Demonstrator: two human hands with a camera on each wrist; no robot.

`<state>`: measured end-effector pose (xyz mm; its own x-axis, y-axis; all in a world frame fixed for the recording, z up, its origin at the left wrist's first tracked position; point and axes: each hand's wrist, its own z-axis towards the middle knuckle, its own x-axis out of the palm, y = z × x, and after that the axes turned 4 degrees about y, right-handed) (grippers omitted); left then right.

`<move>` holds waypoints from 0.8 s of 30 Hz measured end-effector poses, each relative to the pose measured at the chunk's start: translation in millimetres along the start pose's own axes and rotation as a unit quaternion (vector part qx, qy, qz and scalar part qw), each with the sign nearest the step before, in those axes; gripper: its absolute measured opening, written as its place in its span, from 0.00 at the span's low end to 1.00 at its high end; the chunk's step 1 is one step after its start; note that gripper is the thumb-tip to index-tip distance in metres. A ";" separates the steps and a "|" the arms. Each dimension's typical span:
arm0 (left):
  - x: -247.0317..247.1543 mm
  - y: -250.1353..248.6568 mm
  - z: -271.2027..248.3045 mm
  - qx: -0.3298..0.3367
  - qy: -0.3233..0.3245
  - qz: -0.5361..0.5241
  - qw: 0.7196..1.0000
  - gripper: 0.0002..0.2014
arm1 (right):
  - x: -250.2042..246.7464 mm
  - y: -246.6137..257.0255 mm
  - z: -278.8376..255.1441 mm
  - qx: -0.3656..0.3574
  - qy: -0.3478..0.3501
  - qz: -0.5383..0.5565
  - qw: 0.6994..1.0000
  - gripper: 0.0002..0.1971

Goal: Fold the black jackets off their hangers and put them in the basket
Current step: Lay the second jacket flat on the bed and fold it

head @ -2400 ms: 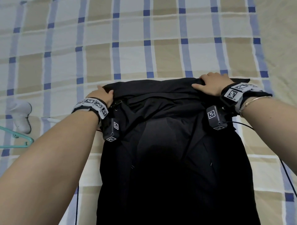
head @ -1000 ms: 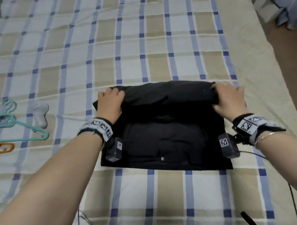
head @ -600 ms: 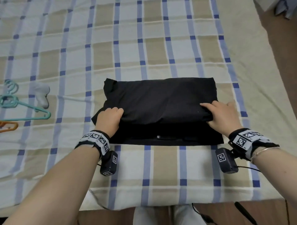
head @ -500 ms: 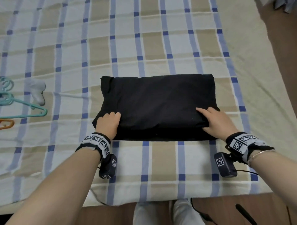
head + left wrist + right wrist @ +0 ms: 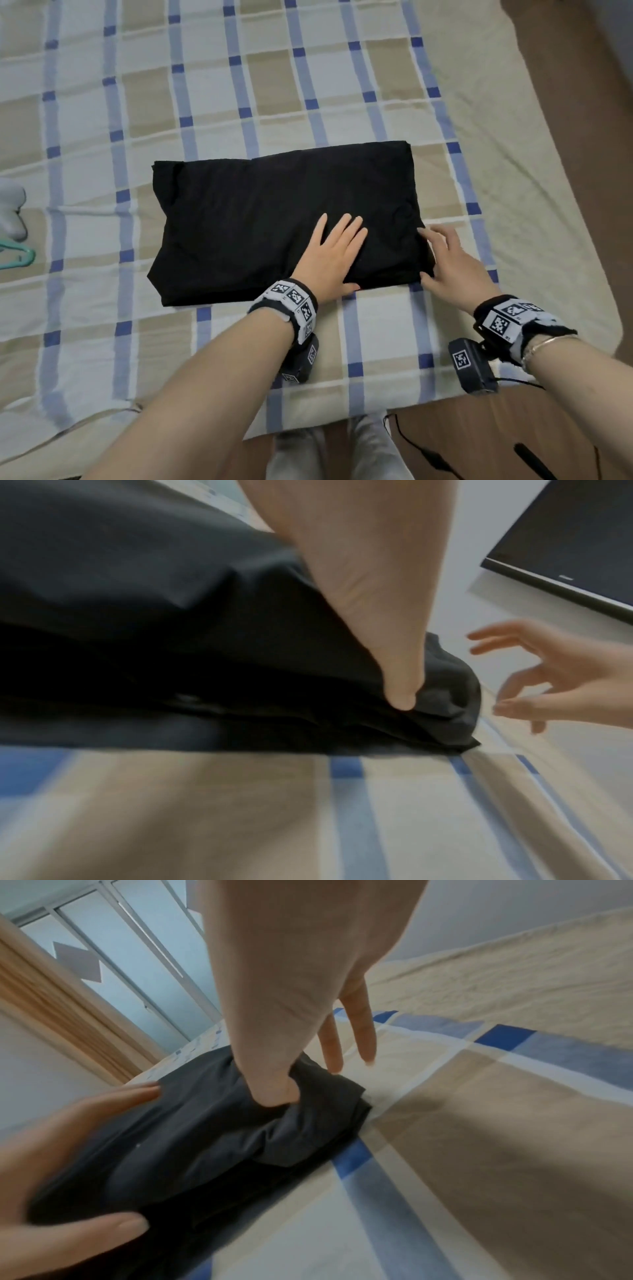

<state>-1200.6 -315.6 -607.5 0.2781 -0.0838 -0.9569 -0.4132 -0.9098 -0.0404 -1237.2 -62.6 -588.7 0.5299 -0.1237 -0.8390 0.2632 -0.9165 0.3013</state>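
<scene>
Black jacket (image 5: 284,219): folded into a thick rectangular bundle, lying flat on the bed (image 5: 274,85) near its front edge.

Left hand (image 5: 332,257): flat on the bundle's front right part, fingers straight and spread, thumb at the front edge; holds nothing.

Right hand (image 5: 448,263): at the bundle's right front corner, fingers loosely spread; in the right wrist view its thumb presses into the folded corner while the other fingers (image 5: 359,1031) hang just beside the cloth. No closed grip is seen.

Teal hanger (image 5: 17,255): at the left edge of the bed, well apart from the jacket.

White object (image 5: 12,212): beside the hanger; kind unclear.

Bed cover: plaid of beige, white and blue.

Floor (image 5: 582,85): brown, to the right of the bed.

No container is in view.
</scene>
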 end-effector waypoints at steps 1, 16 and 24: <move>1.9 -11.5 8.8 0.004 0.022 0.013 1.000 0.51 | 4.3 -5.3 -2.3 -0.011 0.021 -0.019 1.000 0.39; 3.3 -30.9 22.3 -0.027 0.037 -0.079 0.996 0.44 | 28.1 25.0 24.1 -0.113 0.143 -0.131 0.975 0.42; -12.3 14.3 16.7 0.049 -0.038 -0.254 0.965 0.30 | -6.6 30.6 37.9 0.038 -0.051 -0.047 0.997 0.06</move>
<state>-1224.4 -320.8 -601.1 0.4039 0.3966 -0.8243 -0.3203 -0.7828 -0.5336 -1263.2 -104.3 -591.2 0.4197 -0.0698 -0.9050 0.2440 -0.9517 0.1866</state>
